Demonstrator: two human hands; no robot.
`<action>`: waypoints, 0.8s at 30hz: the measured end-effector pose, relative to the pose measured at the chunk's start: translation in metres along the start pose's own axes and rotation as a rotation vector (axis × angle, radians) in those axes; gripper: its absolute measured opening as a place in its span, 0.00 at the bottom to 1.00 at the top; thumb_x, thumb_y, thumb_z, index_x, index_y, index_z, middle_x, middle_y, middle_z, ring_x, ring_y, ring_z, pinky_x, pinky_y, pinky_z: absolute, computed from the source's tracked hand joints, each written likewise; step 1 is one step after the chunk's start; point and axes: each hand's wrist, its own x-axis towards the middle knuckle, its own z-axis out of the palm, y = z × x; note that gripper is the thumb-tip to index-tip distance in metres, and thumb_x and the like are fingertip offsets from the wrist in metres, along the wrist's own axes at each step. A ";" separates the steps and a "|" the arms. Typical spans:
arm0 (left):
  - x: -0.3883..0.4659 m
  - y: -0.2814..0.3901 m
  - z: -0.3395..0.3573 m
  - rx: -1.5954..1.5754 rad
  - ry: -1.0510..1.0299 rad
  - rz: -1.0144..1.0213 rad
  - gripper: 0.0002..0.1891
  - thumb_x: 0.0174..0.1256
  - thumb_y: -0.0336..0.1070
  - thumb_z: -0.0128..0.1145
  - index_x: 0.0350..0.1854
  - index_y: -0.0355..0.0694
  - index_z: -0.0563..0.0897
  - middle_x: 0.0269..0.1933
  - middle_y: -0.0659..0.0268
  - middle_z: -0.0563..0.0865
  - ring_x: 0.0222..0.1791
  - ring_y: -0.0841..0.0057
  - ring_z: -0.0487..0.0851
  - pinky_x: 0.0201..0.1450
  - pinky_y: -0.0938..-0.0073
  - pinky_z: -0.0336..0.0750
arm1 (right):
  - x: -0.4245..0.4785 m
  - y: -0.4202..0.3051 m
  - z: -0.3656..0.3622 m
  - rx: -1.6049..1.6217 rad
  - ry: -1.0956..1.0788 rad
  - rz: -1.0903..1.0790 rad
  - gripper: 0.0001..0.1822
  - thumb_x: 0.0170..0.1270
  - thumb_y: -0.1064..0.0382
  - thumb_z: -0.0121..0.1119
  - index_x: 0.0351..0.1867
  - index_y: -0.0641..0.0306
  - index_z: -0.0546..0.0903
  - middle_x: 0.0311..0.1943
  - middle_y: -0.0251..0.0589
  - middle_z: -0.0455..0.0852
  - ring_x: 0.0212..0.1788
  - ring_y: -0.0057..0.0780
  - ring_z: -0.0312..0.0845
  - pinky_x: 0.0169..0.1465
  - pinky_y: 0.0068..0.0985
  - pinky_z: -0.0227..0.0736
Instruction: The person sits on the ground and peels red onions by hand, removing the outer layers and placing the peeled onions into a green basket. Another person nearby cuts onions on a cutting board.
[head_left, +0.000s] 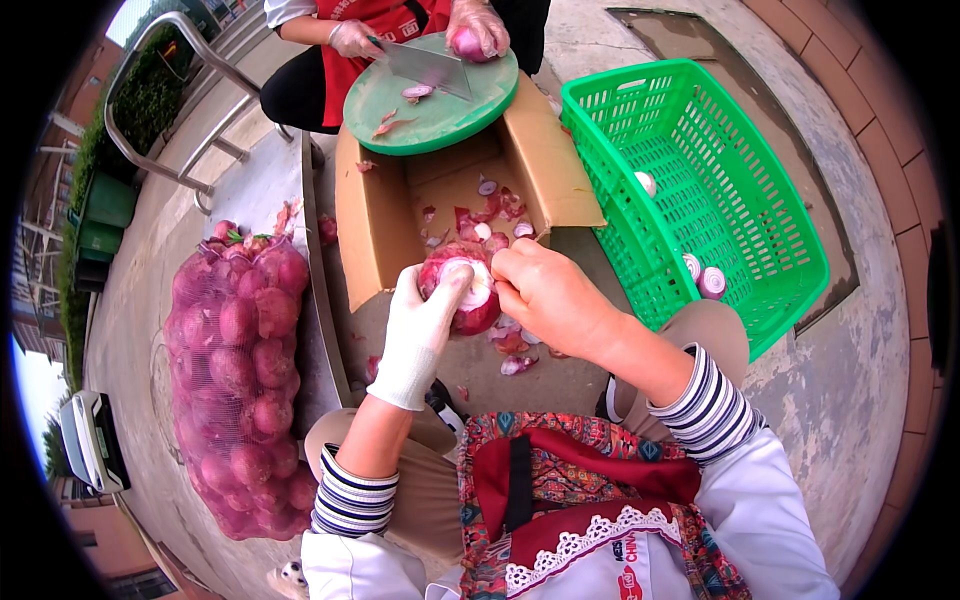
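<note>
A red onion (477, 319) with a pale cut face is held in front of me, above the near end of an open cardboard box. My left hand (424, 319), in a white knit glove, grips it from the left with the thumb over the cut face. My bare right hand (551, 296) has its fingers curled in and its thumb and fingertips pinched at the onion's right edge, on the outer skin. Whether a knife is in that hand cannot be seen. Onion skins (502, 204) and cut ends lie in the cardboard box (386, 232) and on the ground below.
A mesh sack of red onions (240, 375) stands left, beside a metal cart (326, 300). A green plastic crate (660, 225) with several onion pieces is at right. Opposite, a co-worker's gloved hands hold a cleaver (431, 69) and an onion over a round green board (450, 120).
</note>
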 end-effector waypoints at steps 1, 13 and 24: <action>0.000 0.000 0.000 0.002 -0.011 0.003 0.20 0.65 0.41 0.58 0.51 0.31 0.72 0.43 0.61 0.82 0.41 0.79 0.81 0.46 0.78 0.77 | 0.000 0.001 0.000 -0.005 0.009 0.004 0.04 0.56 0.70 0.54 0.31 0.68 0.72 0.29 0.53 0.75 0.34 0.51 0.74 0.39 0.40 0.72; -0.014 0.004 -0.015 -0.458 -0.130 0.056 0.19 0.67 0.36 0.52 0.57 0.34 0.68 0.50 0.61 0.78 0.49 0.76 0.79 0.52 0.73 0.76 | 0.011 0.042 -0.006 -0.218 0.107 0.160 0.05 0.53 0.71 0.54 0.30 0.70 0.73 0.30 0.56 0.77 0.39 0.53 0.75 0.44 0.41 0.73; -0.013 0.008 -0.019 -0.409 -0.060 -0.020 0.18 0.67 0.36 0.54 0.55 0.33 0.70 0.49 0.62 0.79 0.47 0.78 0.80 0.50 0.77 0.76 | 0.009 0.002 -0.004 0.463 -0.050 0.212 0.12 0.60 0.62 0.60 0.36 0.69 0.74 0.31 0.48 0.76 0.37 0.37 0.76 0.40 0.31 0.71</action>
